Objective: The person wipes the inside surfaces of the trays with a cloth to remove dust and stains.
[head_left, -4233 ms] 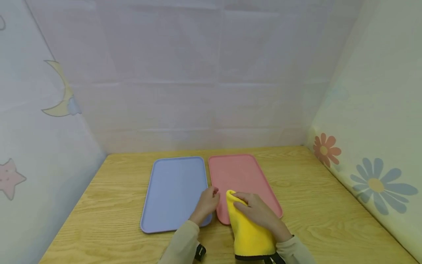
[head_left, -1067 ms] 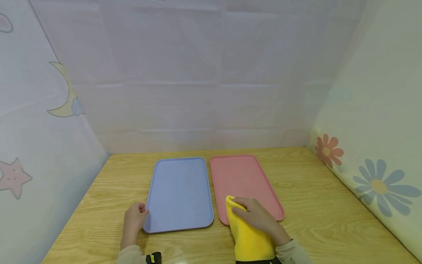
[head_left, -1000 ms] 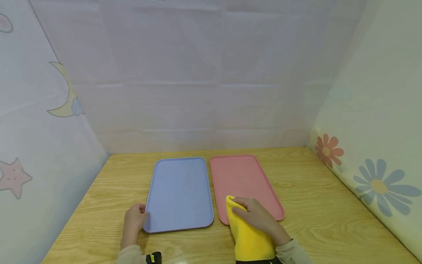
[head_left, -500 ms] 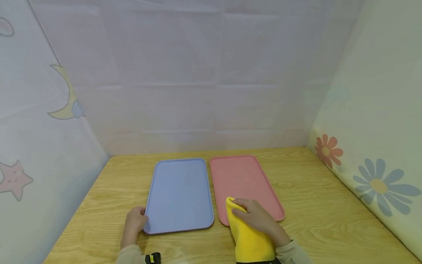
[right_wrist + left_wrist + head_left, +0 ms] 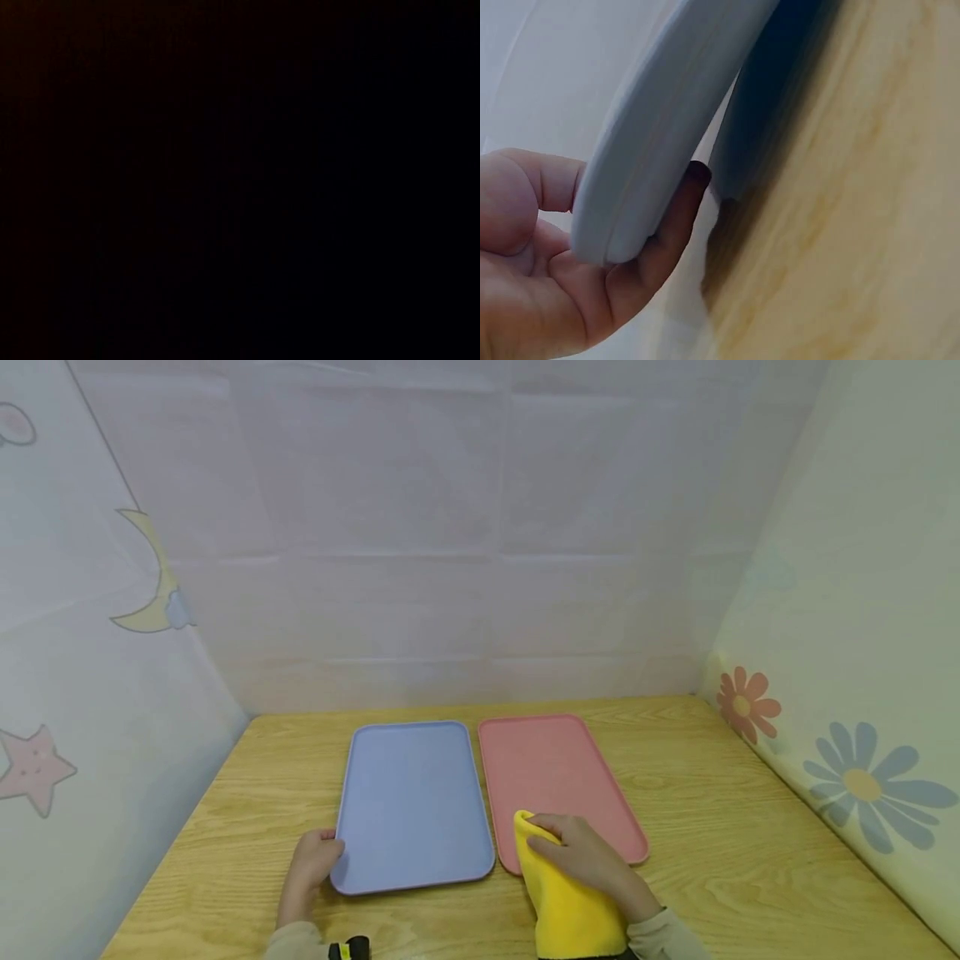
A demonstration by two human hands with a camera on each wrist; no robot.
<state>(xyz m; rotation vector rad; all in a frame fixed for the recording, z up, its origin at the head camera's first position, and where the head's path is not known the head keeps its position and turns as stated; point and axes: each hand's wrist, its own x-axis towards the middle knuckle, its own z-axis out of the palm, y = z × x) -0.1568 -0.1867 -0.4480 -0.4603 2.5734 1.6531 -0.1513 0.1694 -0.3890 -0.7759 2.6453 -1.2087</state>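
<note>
My left hand (image 5: 313,858) grips the near left edge of the blue tray (image 5: 414,806). Seen from the left wrist, the thumb lies over the rim of the blue tray (image 5: 641,150) and fingers (image 5: 679,217) curl beneath it, with a gap between that edge and the tabletop. A yellow cloth (image 5: 573,910) with a black border is pinched between the thumb and fingers of my right hand (image 5: 588,858). It hangs over the near end of the pink tray (image 5: 551,768). The right wrist view is almost black.
Both trays lie side by side on a wood-grain table (image 5: 720,827). A pale sheet (image 5: 480,543) closes off the back, and printed panels with a moon (image 5: 153,602) and flowers (image 5: 858,785) stand at the sides.
My left hand has gone from between the trays to the blue tray's left edge and taken hold there. The blue tray has shifted slightly right. My right hand keeps the cloth nearly in place.
</note>
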